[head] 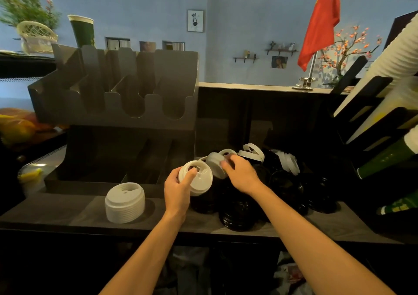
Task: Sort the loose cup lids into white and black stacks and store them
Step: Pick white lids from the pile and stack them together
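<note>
My left hand [177, 189] grips a short stack of white lids [199, 179], thumb on top. Just to its right, my right hand [241, 173] pinches another white lid [216, 164] lifted off the heap. A tall stack of white lids [125, 202] stands on the dark counter [56, 213] to the left. Loose black lids [237, 215] lie heaped under and right of my hands, with more black lids [316, 195] further right. A few loose white lids [252, 152] and white lids [288, 161] rest on the back of the heap.
A grey slotted organizer [117, 91] stands behind the white stack, with a lower compartment tray [144, 159] under it. At the right edge a black rack [366, 122] holds sleeves of white and green cups [389, 159]. A green cup [81, 31] stands on top at left.
</note>
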